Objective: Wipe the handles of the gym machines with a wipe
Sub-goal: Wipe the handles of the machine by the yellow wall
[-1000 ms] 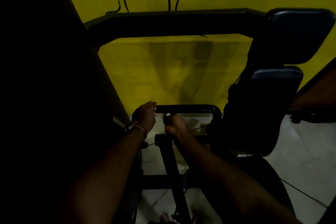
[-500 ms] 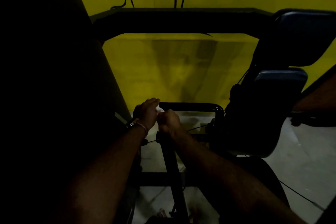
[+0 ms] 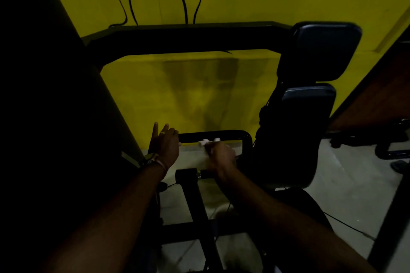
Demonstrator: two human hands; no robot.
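Observation:
A black horizontal handle bar (image 3: 230,135) of a gym machine runs across the lower middle and bends down at its right end. My right hand (image 3: 219,157) grips a crumpled white wipe (image 3: 209,141) pressed against the underside of the bar. My left hand (image 3: 165,146) is at the bar's left end, with its fingers straightened upward and its thumb side against the bar. A ring shows on one finger and bands circle the wrist.
Two dark padded cushions (image 3: 326,51) stand right of the bar. A thick black frame beam (image 3: 188,39) crosses above, and a dark panel fills the left. A black post (image 3: 195,201) rises from the pale floor below my hands. Yellow wall with hanging cables lies behind.
My right hand has slid the wipe rightward along the bar, away from my left hand. My left hand's fingers have uncurled and lifted off the bar end.

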